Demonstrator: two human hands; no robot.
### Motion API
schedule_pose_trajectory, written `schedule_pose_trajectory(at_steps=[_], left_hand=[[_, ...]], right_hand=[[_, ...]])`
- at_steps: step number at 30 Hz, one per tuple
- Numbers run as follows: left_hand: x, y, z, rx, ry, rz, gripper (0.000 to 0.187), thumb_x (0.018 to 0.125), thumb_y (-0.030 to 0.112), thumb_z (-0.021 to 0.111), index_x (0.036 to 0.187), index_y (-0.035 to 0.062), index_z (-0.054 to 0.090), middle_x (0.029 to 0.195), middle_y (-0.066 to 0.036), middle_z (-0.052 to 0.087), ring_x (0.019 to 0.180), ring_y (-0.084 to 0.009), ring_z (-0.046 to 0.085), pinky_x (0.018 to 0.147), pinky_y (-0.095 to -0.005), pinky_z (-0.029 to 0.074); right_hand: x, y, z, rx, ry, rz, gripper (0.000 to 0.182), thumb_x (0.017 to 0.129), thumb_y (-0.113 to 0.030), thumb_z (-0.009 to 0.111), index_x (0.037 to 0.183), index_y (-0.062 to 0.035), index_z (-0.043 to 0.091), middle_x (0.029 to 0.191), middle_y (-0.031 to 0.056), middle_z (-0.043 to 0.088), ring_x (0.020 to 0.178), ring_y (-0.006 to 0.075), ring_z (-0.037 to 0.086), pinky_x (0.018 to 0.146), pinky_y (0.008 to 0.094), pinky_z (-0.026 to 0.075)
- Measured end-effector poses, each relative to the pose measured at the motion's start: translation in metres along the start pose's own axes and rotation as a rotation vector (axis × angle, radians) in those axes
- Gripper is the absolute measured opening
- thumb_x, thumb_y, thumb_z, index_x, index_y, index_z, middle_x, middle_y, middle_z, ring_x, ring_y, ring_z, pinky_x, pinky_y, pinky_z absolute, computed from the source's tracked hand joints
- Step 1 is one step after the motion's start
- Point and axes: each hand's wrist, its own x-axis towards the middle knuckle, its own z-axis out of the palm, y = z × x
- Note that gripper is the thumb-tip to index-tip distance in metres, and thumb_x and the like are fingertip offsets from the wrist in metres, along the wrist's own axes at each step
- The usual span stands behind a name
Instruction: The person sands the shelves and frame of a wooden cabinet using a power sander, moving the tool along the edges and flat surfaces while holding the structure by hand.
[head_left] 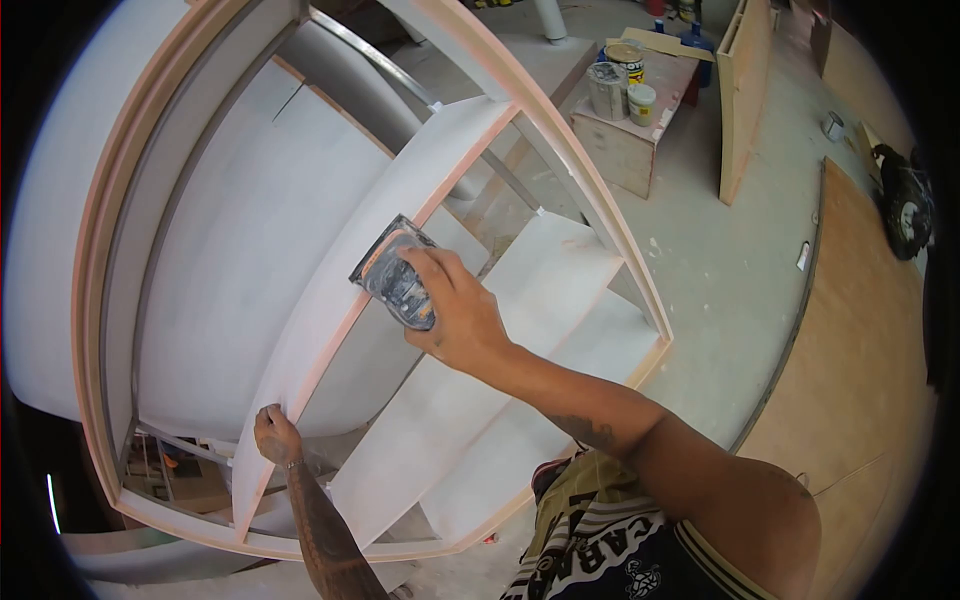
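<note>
My right hand (462, 310) is wrapped over a dusty black and grey palm sander (396, 275). The sander's flat base lies against the peach-toned front edge of a white shelf board (385, 200), part of a large shelving unit (98, 260). Lower along the same board, my left hand (277, 437) is closed around its edge, fingers curled over it. More white shelf panels (545, 265) lie beneath and to the right of my right arm.
A dusty box-like stand (615, 160) holds several paint cans and tubs (608, 92). A wooden panel (745, 100) stands upright beside it. At right, a large brown sheet (850, 350) lies on the grey floor, with a black bag-like object (905, 205) near it and a small can (832, 126) beyond.
</note>
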Motion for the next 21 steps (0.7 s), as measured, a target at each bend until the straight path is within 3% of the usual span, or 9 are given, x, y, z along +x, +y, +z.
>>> schedule_pose_trajectory(at_steps=[4, 9, 15, 21], left_hand=[[0.001, -0.006, 0.004, -0.024, 0.001, 0.047, 0.036, 0.092, 0.032, 0.053, 0.094, 0.0044, 0.076, 0.094, -0.018, 0.073, 0.090, -0.0379, 0.068, 0.080, -0.0461, 0.051], [0.000, 0.002, 0.000, -0.051, -0.017, -0.002, 0.038, 0.093, 0.032, 0.051, 0.095, 0.0036, 0.076, 0.095, -0.018, 0.073, 0.089, -0.0375, 0.068, 0.082, -0.0455, 0.051], [0.002, -0.004, 0.003, -0.044, -0.025, -0.005, 0.038, 0.094, 0.033, 0.050, 0.095, 0.0040, 0.076, 0.094, -0.018, 0.073, 0.089, -0.0376, 0.067, 0.082, -0.0464, 0.051], [0.003, -0.005, 0.003, -0.004, -0.015, 0.032, 0.038, 0.095, 0.033, 0.050, 0.096, 0.0041, 0.075, 0.095, -0.018, 0.073, 0.089, -0.0382, 0.067, 0.082, -0.0468, 0.051]], right_hand=[[0.025, 0.021, -0.030, -0.015, 0.089, 0.065, 0.084, 0.066, -0.012, 0.080, 0.142, -0.0153, 0.045, 0.129, 0.0144, 0.050, 0.116, 0.0409, 0.056, 0.093, 0.0463, 0.051], [0.069, 0.064, -0.081, -0.109, 0.281, -0.061, 0.083, 0.063, -0.017, 0.083, 0.139, -0.0151, 0.048, 0.123, 0.0174, 0.055, 0.112, 0.0412, 0.058, 0.094, 0.0459, 0.050], [0.106, 0.094, -0.124, -0.137, 0.327, -0.090, 0.082, 0.062, -0.021, 0.084, 0.136, -0.0138, 0.052, 0.121, 0.0193, 0.059, 0.112, 0.0390, 0.060, 0.095, 0.0436, 0.050], [0.119, 0.106, -0.151, -0.111, 0.230, -0.064, 0.082, 0.062, -0.020, 0.084, 0.137, -0.0137, 0.052, 0.125, 0.0173, 0.060, 0.113, 0.0372, 0.061, 0.097, 0.0424, 0.049]])
